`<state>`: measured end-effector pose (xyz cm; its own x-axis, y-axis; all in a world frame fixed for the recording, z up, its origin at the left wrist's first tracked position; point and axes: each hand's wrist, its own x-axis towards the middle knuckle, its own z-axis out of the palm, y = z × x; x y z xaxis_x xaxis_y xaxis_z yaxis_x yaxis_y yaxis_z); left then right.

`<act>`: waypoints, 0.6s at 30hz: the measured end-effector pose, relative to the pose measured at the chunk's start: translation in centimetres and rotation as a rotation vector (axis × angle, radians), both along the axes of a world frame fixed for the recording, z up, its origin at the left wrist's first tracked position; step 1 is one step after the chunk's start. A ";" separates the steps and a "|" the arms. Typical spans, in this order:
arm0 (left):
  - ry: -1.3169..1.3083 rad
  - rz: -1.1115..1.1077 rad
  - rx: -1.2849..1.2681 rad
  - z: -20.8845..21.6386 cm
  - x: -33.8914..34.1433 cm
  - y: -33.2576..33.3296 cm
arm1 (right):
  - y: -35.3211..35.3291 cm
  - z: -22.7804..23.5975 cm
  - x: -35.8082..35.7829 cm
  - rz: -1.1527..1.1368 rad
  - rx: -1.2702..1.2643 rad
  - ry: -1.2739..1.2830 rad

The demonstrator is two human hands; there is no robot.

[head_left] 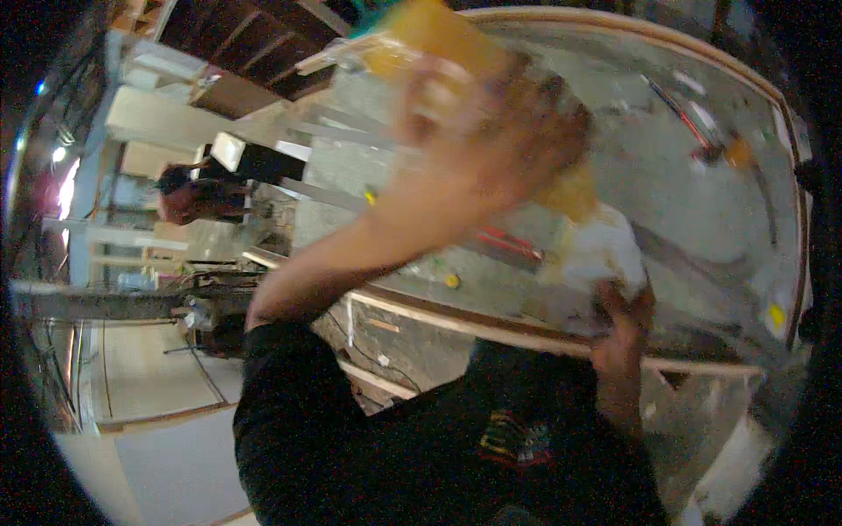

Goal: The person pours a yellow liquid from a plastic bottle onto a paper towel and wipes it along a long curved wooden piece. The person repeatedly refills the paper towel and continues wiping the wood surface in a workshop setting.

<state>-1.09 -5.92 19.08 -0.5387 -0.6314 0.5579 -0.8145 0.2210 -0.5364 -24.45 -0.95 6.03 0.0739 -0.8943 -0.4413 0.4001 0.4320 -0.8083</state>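
Note:
In front of me my left hand [491, 123] is raised across the view, its fingers curled round a long yellow object [438, 39] blurred by motion. The upper end of this object shows teal, and more yellow comes out below the hand; its exact kind cannot be made out. Lower right, my right hand [624, 317] has thumb and fingers closed on a crumpled-looking white piece [603, 250]. That white piece meets the lower end of the yellow object; whether they are joined cannot be told.
A grey work surface [702, 210] with a raised wooden rim [491, 331] spreads beneath my hands. On it lie a red-handled tool [688, 123], an orange piece [739, 155], a red bar-like item [510, 243] and a small yellow disc [453, 280]. Pale panels [175, 465] stand at the left.

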 end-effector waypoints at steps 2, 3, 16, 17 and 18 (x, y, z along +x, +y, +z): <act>-0.075 0.104 -0.045 0.6 0.2 0.7 | -0.5 0.4 0.8 0.132 0.053 -0.112; -0.073 0.145 -0.090 1.1 0.2 1.1 | -0.6 0.5 0.9 0.195 -0.060 -0.125; -0.199 0.059 -0.321 2.6 0.8 2.0 | -0.3 1.6 1.5 0.242 -0.154 -0.323; -0.211 0.049 -0.333 2.7 0.9 2.0 | -0.4 1.7 1.4 0.243 -0.115 -0.282; -0.222 0.038 -0.350 2.7 0.8 2.1 | -0.3 1.6 1.3 0.241 -0.152 -0.327</act>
